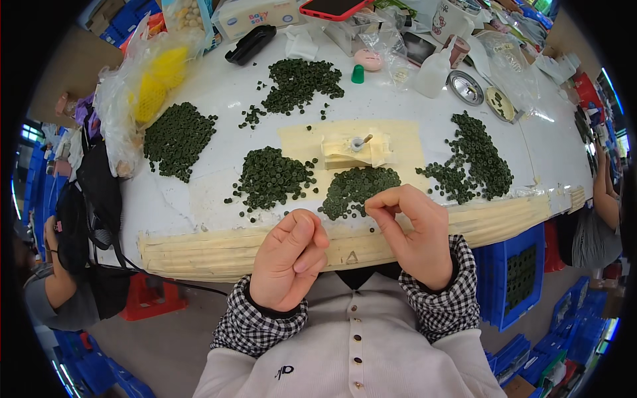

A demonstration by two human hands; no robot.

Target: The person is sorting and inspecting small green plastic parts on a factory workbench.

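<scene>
My left hand point(290, 259) is curled into a loose fist at the table's taped front edge; I cannot see what it encloses. My right hand point(413, 232) is beside it with thumb and forefinger pinched together just below a pile of small dark green rings point(358, 189); whether a ring sits in the pinch is not clear. A small taped fixture with a metal pin point(357, 147) stands on a beige paper patch behind that pile. More heaps of green rings lie at the left point(176, 138), centre left point(272, 178), back point(302, 83) and right point(478, 159).
White table point(219, 99) with beige tape along its front edge point(199, 249). A clear bag with yellow contents point(149, 83), a black case point(251, 43), a white bottle point(432, 71) and round tins point(464, 87) lie at the back. Blue crates point(511, 278) stand below right. Other people sit at left and right.
</scene>
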